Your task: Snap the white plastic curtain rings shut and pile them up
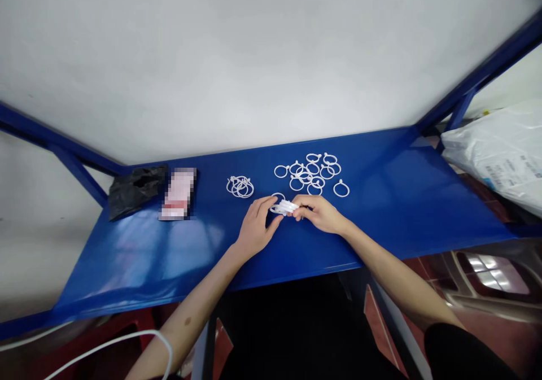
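My left hand (256, 227) and my right hand (319, 213) meet over the blue shelf (381, 210), both pinching a small stack of white plastic rings (284, 206) held between them. Just behind my hands lies a loose scatter of several white rings (311, 172). A small bundled group of white rings (240, 186) rests to the left of it, beyond my left hand.
A blurred pinkish packet (178, 193) and a crumpled black bag (134, 190) lie at the shelf's left. A white plastic sack (499, 148) sits at the right. A white wall stands behind, blue frame bars at both sides, and a white cable (105, 346) runs below left.
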`<state>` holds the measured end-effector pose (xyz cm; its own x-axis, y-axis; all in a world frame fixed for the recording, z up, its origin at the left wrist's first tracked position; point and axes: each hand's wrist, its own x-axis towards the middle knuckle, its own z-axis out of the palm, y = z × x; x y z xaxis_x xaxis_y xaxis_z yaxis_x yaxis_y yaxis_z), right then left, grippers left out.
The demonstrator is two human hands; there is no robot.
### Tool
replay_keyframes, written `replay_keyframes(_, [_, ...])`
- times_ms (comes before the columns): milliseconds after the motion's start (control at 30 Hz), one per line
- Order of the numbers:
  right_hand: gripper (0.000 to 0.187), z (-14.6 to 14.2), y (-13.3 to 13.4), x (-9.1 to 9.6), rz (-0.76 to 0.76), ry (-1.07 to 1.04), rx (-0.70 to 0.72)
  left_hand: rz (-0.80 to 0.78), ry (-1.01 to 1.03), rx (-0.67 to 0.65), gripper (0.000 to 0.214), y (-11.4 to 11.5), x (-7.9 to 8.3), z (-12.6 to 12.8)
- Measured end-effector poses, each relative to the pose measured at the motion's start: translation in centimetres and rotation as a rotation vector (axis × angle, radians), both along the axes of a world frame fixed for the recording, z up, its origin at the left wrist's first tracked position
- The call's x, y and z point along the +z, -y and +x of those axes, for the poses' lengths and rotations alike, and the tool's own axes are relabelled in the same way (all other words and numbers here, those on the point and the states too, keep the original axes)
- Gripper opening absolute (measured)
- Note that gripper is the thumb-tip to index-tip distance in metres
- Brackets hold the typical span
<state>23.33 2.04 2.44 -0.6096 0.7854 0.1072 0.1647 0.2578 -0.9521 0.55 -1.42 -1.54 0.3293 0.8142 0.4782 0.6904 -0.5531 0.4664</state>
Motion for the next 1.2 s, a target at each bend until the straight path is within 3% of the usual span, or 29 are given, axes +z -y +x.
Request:
replay_keyframes(133, [0.024,-0.1,-0.2,-0.5,-0.131,-0.059,-0.007,0.036,-0.051,-0.012,0.022,-1.0,-0.1,0.3])
replay_keyframes(267, [0.026,0.4,-0.5,-0.5,-0.121,-0.107,-0.067,0.029,-0.026,0.055,0.022,-1.7,-0.2,0.0])
replay_keyframes(367, [0.025,0.9,-0.7,-0.4,0.103,-0.014,-0.181,0.008,-0.035,0.087,0.024,-1.6,0.0,0.0])
replay_keyframes(467, [0.022,1.1,-0.7,-0.6,0.44,0.16,-0.243,0.021,-0.062,0.102,0.047,-1.1,0.5,0.1])
replay_keyframes(567, [0.023,0.7,-0.3,-1.0,0.685,0.337,-0.189,0.16,-0.081,0.073,0.057,-0.5,0.9,-0.1])
replay_keyframes(700, [0.03,-0.3,0.6,-1.2,0.892,0.488,-0.037,0.291,-0.182,-0.137,0.043,0.1,1.2,-0.7])
replay_keyframes(867, [0.027,-0.9,1.3,-0.9,1.041,0.532,0.056,0.325,-0.284,-0.215,0.01,0.2,1.6,-1.2])
replay_keyframes(1067, [0.023,-0.9,1.2,-1.0,1.069,0.509,0.083,0.223,-0.346,-0.269,0.018,0.2,1.6,-1.3])
replay_keyframes(1200, [0.023,-1.3,1.4,-0.9,1.08,0.524,0.044,0.267,-0.39,-0.187,0.019,0.4,1.4,-0.7])
